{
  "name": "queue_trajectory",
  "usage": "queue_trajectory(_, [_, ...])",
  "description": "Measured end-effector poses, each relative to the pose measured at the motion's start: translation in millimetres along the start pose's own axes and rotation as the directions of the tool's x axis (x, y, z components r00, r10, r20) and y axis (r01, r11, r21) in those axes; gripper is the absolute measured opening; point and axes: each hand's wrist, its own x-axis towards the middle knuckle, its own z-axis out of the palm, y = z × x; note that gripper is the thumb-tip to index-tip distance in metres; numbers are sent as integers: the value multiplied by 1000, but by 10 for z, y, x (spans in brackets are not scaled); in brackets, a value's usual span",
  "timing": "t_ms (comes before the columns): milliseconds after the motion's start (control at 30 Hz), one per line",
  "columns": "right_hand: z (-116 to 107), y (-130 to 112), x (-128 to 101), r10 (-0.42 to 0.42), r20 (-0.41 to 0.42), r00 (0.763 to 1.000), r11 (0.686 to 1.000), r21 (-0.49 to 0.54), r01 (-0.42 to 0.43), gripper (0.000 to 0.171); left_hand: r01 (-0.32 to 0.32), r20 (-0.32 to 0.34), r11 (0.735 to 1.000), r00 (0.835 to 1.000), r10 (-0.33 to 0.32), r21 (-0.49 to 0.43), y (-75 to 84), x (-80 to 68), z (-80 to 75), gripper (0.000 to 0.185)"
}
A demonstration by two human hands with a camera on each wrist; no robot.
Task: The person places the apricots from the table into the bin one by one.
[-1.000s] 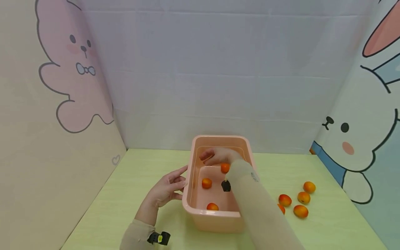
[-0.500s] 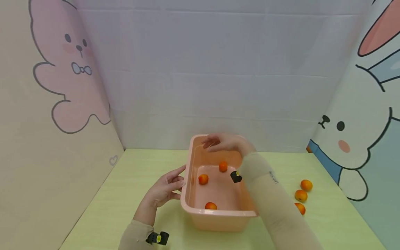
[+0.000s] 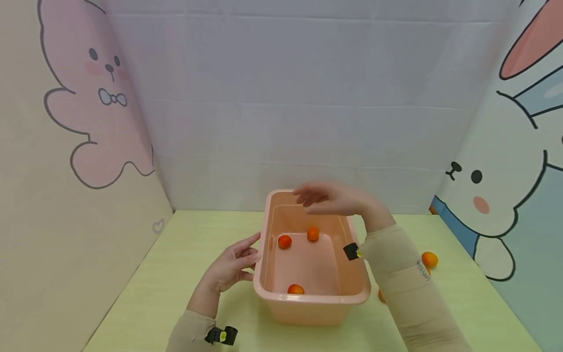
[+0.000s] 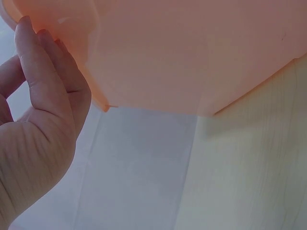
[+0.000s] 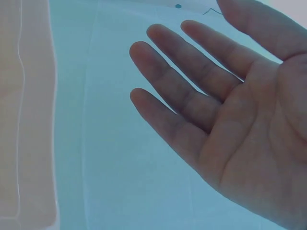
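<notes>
Orange-red fruit lies in two places: three pieces sit apart inside the bin (image 3: pixel 316 298), the far one (image 3: pixel 313 234), the left one (image 3: pixel 284 241) and the near one (image 3: pixel 295 289), which the front rim partly hides. Others are on the table (image 3: pixel 211 239) to the right, one (image 3: pixel 429 259) mostly in sight, two more only peeping out beside the right sleeve (image 3: pixel 406 269).

The right hand (image 3: pixel 332 198) hangs over the bin's far right corner, holding nothing, its fingers loose and slightly spread. The left hand (image 3: pixel 233 264) touches the bin's left side, fingers mostly straight and steadying it, I would judge.

The step looks like the pause between one fruit and another in filling the bin. Next would call for the right hand to go to the table fruit and pick one up, leaving the bin steady.

The right wrist view shows the bare palm, which the head view hides, but no fruit. The left wrist view shows the bin's outer wall and the fingertips close against its rim.
</notes>
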Motion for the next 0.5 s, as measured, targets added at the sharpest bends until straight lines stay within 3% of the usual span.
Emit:
queue_trajectory(267, [-18,30,-344,-38,-103,994,994,-102,27,49,2,5,1000,1000,-2,-10,6,0,3,69])
queue_trajectory(500, [128,189,-755,1,-231,973,987,-157,-39,49,-9,16,1000,1000,9,-11,1,0,2,69])
